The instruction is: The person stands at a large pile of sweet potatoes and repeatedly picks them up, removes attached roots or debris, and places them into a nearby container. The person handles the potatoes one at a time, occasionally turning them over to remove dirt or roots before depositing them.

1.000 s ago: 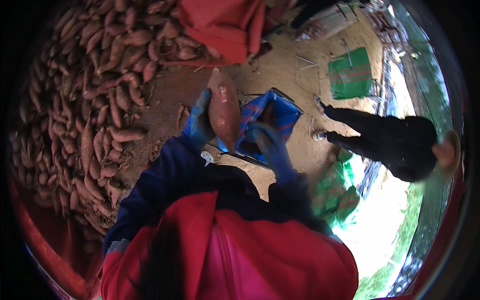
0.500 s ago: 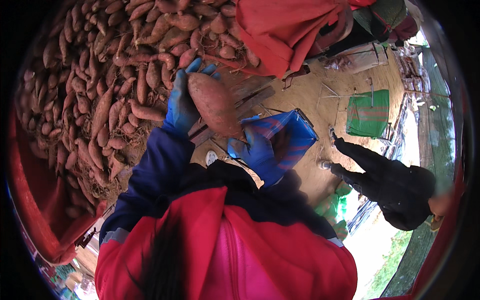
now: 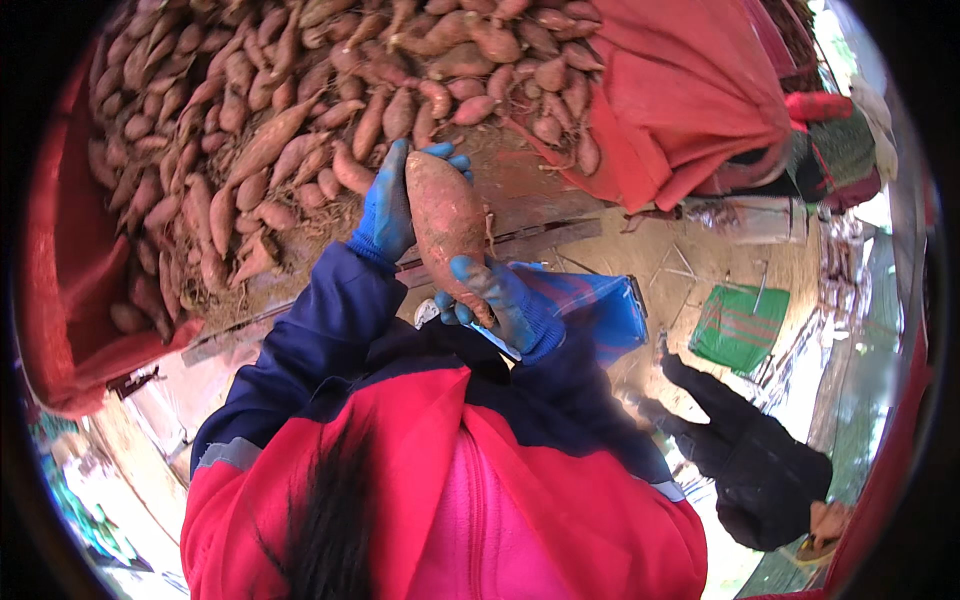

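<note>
chunky sweet potato (image 3: pixel 443 205) held up near the big heap (image 3: pixel 300 120), upper end cupped by half-curled fingers of the left hand (image 3: pixel 388 208), tapered end wrapped by bent fingers of the right hand (image 3: pixel 512 305), whole thing tipped more upright than before

- Ten o'clock from the held sweet potato (image 3: pixel 447 215): heaped sweet potatoes (image 3: pixel 268 147) block passage.
- Two o'clock: red cloth (image 3: pixel 690 95) bulges.
- Three o'clock: gap over tan ground (image 3: pixel 622 247).
- Four o'clock: blue bag (image 3: pixel 612 308) obstructs.

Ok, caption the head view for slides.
Blue-gloved left hand and right hand hold a sweet potato near a heap.
</note>
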Motion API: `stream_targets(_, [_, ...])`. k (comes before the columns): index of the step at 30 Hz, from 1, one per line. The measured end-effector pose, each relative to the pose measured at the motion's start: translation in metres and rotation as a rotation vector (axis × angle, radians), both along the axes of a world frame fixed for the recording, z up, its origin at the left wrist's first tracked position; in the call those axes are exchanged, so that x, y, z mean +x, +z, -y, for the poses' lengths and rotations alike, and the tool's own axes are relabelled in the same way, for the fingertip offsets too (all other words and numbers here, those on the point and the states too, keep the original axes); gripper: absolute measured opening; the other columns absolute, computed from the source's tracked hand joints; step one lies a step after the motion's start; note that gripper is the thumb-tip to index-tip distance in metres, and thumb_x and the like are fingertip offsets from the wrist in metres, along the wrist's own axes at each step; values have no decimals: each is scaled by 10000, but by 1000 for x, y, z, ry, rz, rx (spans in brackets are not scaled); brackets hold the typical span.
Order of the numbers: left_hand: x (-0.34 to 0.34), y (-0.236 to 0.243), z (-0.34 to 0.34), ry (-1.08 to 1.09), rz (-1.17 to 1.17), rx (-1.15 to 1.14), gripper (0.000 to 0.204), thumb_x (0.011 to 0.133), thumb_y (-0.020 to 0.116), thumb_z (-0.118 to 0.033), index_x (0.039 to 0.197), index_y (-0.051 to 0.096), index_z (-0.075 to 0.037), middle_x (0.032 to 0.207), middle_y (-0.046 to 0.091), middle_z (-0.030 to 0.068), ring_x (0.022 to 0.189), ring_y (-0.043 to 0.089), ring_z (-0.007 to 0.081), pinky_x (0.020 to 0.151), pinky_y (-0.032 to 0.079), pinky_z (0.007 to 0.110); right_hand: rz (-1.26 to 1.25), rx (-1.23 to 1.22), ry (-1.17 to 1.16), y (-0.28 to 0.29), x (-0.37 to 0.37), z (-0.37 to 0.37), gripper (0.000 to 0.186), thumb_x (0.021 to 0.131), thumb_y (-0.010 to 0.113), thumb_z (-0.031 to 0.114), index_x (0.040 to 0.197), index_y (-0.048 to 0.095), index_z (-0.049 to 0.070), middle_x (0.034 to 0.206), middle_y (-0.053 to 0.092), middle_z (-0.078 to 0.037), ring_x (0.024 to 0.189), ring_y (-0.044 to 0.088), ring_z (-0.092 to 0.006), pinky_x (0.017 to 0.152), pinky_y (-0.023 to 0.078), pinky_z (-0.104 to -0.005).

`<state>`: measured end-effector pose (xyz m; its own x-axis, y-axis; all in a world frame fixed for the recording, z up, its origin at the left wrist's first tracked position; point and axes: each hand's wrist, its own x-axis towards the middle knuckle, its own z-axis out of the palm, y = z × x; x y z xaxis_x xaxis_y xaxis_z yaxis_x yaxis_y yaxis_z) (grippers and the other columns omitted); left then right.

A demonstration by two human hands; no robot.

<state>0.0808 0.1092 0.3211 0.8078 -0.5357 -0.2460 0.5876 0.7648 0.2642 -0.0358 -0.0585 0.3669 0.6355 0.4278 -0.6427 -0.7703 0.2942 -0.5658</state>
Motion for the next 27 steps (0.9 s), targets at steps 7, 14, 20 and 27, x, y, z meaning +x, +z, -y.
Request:
stream_targets(7, [-22, 2, -60, 292, 76, 397, 612, 1039, 368, -505, 1199, 596, 40, 1097, 683, 179, 968, 654, 256, 922, 519, 364, -16, 91, 146, 5, 8, -44, 518, 858, 700, 534, 1019, 620, 49, 792, 681, -73, 598, 615, -101, 534, 507, -239])
stream_targets(14, [-20, 17, -84, 423, 587, 1234, 367, 984, 571, -280, 1249, 628, -33, 1093, 693, 159, 987, 644, 227, 903, 500, 330, 188, -134, 208, -15, -10, -63, 600, 930, 499, 639, 855, 644, 62, 699, 633, -52, 547, 549, -112, 563, 465, -241])
stream_targets(20, [-37, -25, -61, 138, 901, 1171, 588, 900, 657, -344, 1389, 512, -51, 1317, 565, 237, 1231, 554, 347, 1052, 426, 405, -169, -211, -629, -53, -115, 25, 535, 930, 518, 613, 820, 613, 99, 676, 594, -75, 550, 554, -194, 561, 482, -354])
stream_targets(27, [-68, -89, -199, -160, 647, 1267, 530, 953, 634, -258, 1400, 488, -15, 1342, 575, 160, 1241, 542, 230, 1057, 422, 354, -247, -451, -1085, -115, -198, 137, 475, 884, 624, 534, 918, 585, 62, 776, 615, -107, 671, 594, -287, 701, 519, -479])
